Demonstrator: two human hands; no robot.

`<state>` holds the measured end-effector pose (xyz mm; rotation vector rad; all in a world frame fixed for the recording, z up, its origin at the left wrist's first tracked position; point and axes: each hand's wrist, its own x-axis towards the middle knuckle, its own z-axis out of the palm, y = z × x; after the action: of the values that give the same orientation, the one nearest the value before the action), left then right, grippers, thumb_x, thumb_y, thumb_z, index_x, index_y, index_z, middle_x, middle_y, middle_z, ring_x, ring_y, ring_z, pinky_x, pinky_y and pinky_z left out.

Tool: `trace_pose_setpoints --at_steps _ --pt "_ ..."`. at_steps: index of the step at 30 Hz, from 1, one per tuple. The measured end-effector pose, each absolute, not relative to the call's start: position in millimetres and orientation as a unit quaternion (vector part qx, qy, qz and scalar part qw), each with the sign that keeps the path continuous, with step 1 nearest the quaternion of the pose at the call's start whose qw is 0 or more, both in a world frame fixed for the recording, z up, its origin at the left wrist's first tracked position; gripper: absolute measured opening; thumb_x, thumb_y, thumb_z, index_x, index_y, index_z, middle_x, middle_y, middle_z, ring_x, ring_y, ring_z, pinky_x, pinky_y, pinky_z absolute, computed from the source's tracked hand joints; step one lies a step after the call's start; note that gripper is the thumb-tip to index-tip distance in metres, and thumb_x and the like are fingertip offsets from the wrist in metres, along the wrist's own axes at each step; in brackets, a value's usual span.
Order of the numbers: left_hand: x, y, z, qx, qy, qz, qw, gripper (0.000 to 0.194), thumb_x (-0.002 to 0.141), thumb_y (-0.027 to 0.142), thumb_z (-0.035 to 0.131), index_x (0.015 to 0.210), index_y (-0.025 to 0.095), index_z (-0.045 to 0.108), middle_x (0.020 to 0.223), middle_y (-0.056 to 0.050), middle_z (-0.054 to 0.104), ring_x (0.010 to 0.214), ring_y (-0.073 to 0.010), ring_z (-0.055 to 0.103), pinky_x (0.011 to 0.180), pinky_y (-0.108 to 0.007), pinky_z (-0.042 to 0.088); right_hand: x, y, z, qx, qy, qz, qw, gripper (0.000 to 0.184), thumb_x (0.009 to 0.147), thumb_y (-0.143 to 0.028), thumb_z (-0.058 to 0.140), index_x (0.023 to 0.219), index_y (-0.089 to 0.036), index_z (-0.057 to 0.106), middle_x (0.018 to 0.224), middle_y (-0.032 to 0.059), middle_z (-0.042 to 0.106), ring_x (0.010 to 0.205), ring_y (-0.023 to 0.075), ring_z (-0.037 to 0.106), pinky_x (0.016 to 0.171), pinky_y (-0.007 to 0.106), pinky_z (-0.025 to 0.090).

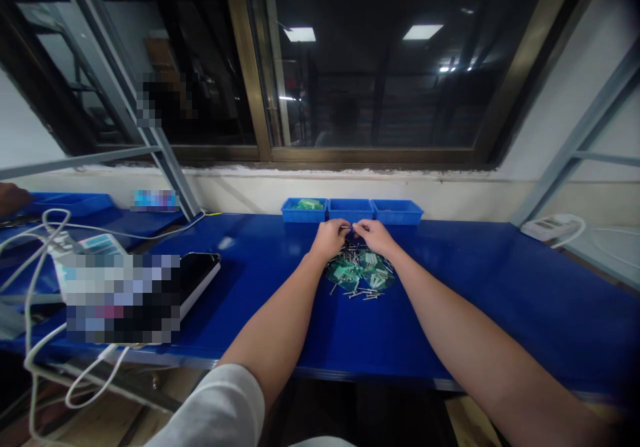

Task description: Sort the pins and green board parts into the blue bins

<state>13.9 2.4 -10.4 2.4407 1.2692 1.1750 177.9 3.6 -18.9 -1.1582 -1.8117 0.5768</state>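
The left hand (331,239) and the right hand (374,237) are meeting over the far side of a pile of screw-like metal pieces (371,294) on the blue table (480,307). Fingertips of both hands are pinching, and a thin metal piece (346,227) seems to be lying between them; its exact hold is too small to tell. I judge that the step in hand is handling single pieces, and the next move is calling for a light, steady pinch. Green packets (345,273) are lying among the pieces, nearer than the hands. Farther away, three bins are standing side by side: the left bin (304,216) is holding green packets, while the contents of the middle bin (350,214) and right bin (399,217) are not showing clearly.
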Motion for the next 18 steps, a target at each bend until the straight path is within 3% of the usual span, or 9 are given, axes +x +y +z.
trace_pose_setpoints --at_steps 3,10,15,18 --pt "13.5 2.5 -10.3 0.813 0.423 0.392 0.071 0.018 0.081 0.022 0.053 0.093 0.020 0.067 0.094 -0.003 0.069 0.088 -0.0158 0.063 0.084 -0.025 0.046 177.0 2.9 -17.4 -0.430 -0.691 0.295 0.500 0.024 0.070 -0.039 0.059 0.079 -0.017 0.061 0.068 0.0026 0.064 0.066 0.0157 0.059 0.067 0.029 0.044" --pt "15.7 -1.5 -8.0 0.816 0.444 0.360 0.079 0.023 0.083 0.030 0.051 0.098 0.022 0.066 0.098 -0.004 0.068 0.094 -0.0173 0.060 0.086 -0.027 0.042 182.4 3.8 -15.7 -0.431 -0.615 0.378 0.541 0.030 0.061 -0.044 0.065 0.071 -0.016 0.063 0.065 0.0038 0.065 0.055 0.0127 0.052 0.050 0.024 0.037" --pt "14.4 -2.9 -7.9 0.767 0.556 0.319 0.024 0.035 0.075 0.037 0.060 0.108 0.024 0.059 0.109 -0.006 0.062 0.109 -0.0260 0.049 0.092 -0.044 0.033 188.3 5.7 -14.0 -0.478 -0.573 0.312 0.588 0.029 0.065 -0.044 0.058 0.071 -0.015 0.064 0.071 0.0064 0.068 0.063 0.0159 0.057 0.056 0.026 0.041" --pt "13.3 -1.8 -9.2 0.744 0.599 0.297 0.018 0.031 0.077 0.035 0.058 0.106 0.024 0.059 0.115 -0.008 0.057 0.113 -0.0269 0.044 0.092 -0.046 0.031 193.9 9.4 -14.4 -0.511 -0.556 0.246 0.608 0.029 0.066 -0.040 0.057 0.079 -0.015 0.065 0.080 0.0074 0.069 0.075 0.0187 0.060 0.067 0.029 0.045"
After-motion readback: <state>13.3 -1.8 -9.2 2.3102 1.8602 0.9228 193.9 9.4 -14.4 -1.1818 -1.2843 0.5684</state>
